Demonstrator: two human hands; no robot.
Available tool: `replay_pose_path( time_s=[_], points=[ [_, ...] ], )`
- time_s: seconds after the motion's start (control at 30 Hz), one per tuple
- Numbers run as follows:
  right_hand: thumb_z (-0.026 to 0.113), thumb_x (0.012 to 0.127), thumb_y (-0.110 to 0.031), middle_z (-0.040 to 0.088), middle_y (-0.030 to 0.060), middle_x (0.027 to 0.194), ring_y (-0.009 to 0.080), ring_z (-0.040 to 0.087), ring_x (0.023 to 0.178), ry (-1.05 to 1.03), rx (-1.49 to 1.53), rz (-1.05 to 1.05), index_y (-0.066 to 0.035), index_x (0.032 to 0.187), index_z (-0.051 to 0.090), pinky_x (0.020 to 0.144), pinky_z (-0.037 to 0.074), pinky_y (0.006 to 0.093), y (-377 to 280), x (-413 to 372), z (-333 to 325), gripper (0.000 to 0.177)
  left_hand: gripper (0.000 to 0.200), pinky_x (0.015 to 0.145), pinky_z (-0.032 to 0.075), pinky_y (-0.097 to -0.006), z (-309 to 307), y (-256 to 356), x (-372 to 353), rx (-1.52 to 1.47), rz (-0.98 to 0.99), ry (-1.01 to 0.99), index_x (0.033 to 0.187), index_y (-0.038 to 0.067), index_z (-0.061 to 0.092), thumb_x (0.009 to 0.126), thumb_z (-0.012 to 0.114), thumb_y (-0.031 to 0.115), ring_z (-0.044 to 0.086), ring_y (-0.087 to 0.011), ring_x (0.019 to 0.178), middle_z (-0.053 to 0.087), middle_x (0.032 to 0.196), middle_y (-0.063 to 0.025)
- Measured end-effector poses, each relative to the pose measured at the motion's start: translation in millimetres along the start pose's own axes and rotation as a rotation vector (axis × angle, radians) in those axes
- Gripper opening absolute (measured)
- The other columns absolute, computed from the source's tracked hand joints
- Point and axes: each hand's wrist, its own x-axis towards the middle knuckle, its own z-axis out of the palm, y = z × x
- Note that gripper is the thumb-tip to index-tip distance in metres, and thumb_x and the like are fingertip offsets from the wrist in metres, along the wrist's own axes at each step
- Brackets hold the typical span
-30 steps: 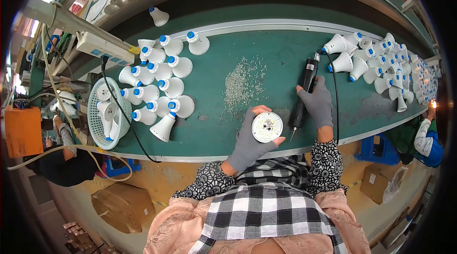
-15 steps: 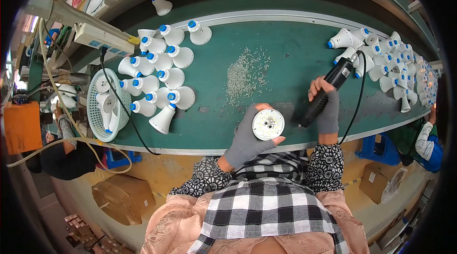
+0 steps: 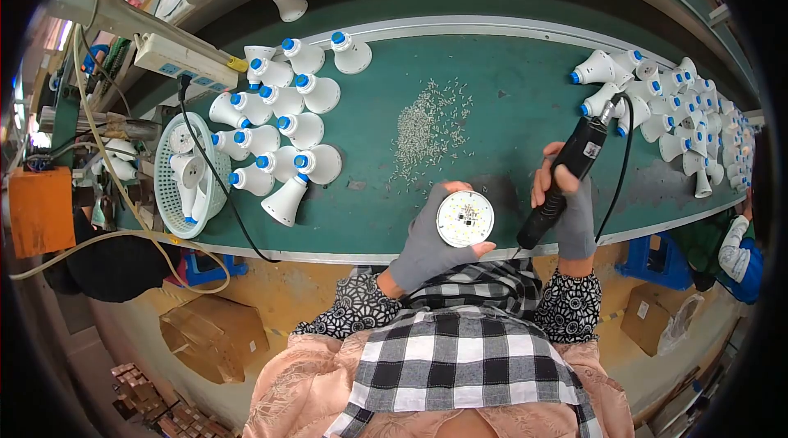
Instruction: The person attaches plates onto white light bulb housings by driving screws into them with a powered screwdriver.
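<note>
Cupping LED bulb (image 3: pixel 465 219) in left hand (image 3: pixel 427 247), board face up over near edge of bench (image 3: pixel 509 85), likely so board faces tool. Right hand (image 3: pixel 574 210) clamped round electric screwdriver (image 3: pixel 579 155), tip slanted down beside bulb, not touching. Screw pile (image 3: pixel 431 130) close ahead, seemingly for easy reach.

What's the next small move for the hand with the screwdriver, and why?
Probably swing the electric screwdriver in the right hand leftward, bringing its tip over the LED disc that the left hand holds face up; the tip now hangs beside it, not touching.
</note>
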Motion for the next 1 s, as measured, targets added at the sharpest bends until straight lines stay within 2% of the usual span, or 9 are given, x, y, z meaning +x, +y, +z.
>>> replay_pose_path(
  time_s=[0.17,0.27,0.37,0.43,0.6,0.67,0.73,0.87,1.0],
  points=[
    [0.064,0.086,-0.025,0.049,0.0045,0.071,0.0155,0.052,0.059,0.001,0.127,-0.181,-0.003,0.108,0.050,0.055,0.044,0.0296,-16.9,-9.7,5.7,0.034,0.076,0.093,0.046,-0.0303,-2.3,4.1,-8.0,-0.196,-0.152,-0.035,0.130,0.008,0.040,0.069,0.083,0.023,0.055,-0.0155,0.107,0.053,0.118,-0.0057],
    [0.062,0.084,-0.018,0.046,0.0040,0.076,0.0167,0.048,0.066,-0.040,0.096,-0.387,-0.006,0.101,0.048,0.065,0.044,0.0322,-33.0,-13.1,4.9,0.026,0.074,0.094,0.045,-0.0308,-4.9,30.0,-15.8,-0.676,-0.468,-0.095,0.137,0.008,0.036,0.077,0.076,0.026,0.053,-0.0154,0.108,0.053,0.118,-0.0051],
    [0.061,0.082,-0.011,0.045,0.0031,0.076,0.0147,0.047,0.067,0.032,0.175,-0.352,-0.007,0.102,0.048,0.066,0.044,0.0313,-49.5,-19.9,3.8,0.024,0.080,0.089,0.049,-0.0325,-6.4,31.7,-29.3,-0.516,-0.457,-0.156,0.143,0.005,0.030,0.079,0.071,0.031,0.058,-0.0135,0.099,0.055,0.112,-0.0058],
    [0.061,0.081,-0.009,0.047,0.0033,0.077,0.0137,0.048,0.065,0.067,0.204,-0.335,-0.006,0.102,0.049,0.064,0.044,0.0302,-55.3,-18.4,-2.1,0.024,0.075,0.094,0.046,-0.0323,-12.3,35.3,-31.3,-0.492,-0.416,-0.282,0.141,0.007,0.033,0.081,0.070,0.032,0.055,-0.0151,0.106,0.054,0.116,-0.0059],
    [0.068,0.079,-0.010,0.053,0.0019,0.078,0.0105,0.056,0.064,0.212,-0.399,-0.090,-0.003,0.108,0.054,0.060,0.042,0.0249,-62.3,-3.7,10.1,0.033,0.077,0.097,0.043,-0.0321,-17.7,12.2,-47.3,-0.621,-0.551,-0.491,0.137,0.006,0.040,0.081,0.071,0.049,0.053,-0.0172,0.113,0.054,0.120,-0.0060],
    [0.071,0.078,-0.013,0.054,0.0014,0.078,0.0099,0.056,0.065,0.188,-0.493,0.022,-0.004,0.107,0.055,0.060,0.042,0.0249,-51.3,3.6,11.7,0.035,0.086,0.105,0.033,-0.0356,-17.9,12.5,-42.8,-0.459,-0.243,-0.896,0.138,0.006,0.037,0.079,0.065,0.061,0.042,-0.0204,0.126,0.040,0.135,-0.0129],
    [0.072,0.077,-0.015,0.054,0.0013,0.075,0.0099,0.055,0.063,0.133,-0.435,0.071,-0.005,0.108,0.056,0.059,0.041,0.0250,-41.8,8.0,13.0,0.036,0.085,0.110,0.025,-0.0367,-27.2,33.2,-41.4,-0.486,-0.306,-1.012,0.142,0.005,0.035,0.082,0.063,0.057,0.032,-0.0237,0.134,0.033,0.140,-0.0154],
    [0.072,0.077,-0.016,0.053,0.0012,0.069,0.0102,0.055,0.060,0.094,-0.385,0.137,-0.005,0.107,0.055,0.059,0.041,0.0248,-30.7,13.0,15.1,0.036,0.087,0.107,0.032,-0.0362,-57.6,21.4,-43.2,-0.133,-0.371,-1.036,0.142,0.003,0.035,0.081,0.066,0.056,0.041,-0.0244,0.129,0.045,0.132,-0.0130],
    [0.067,0.080,-0.017,0.052,0.0019,0.066,0.0118,0.054,0.059,0.108,-0.365,0.095,-0.003,0.105,0.055,0.059,0.042,0.0252,-31.7,12.2,16.9,0.031,0.090,0.100,0.038,-0.0337,-53.1,18.1,-40.9,-0.265,-0.333,-0.867,0.130,0.003,0.043,0.067,0.081,0.054,0.050,-0.0201,0.117,0.052,0.121,-0.0090]
  ],
)
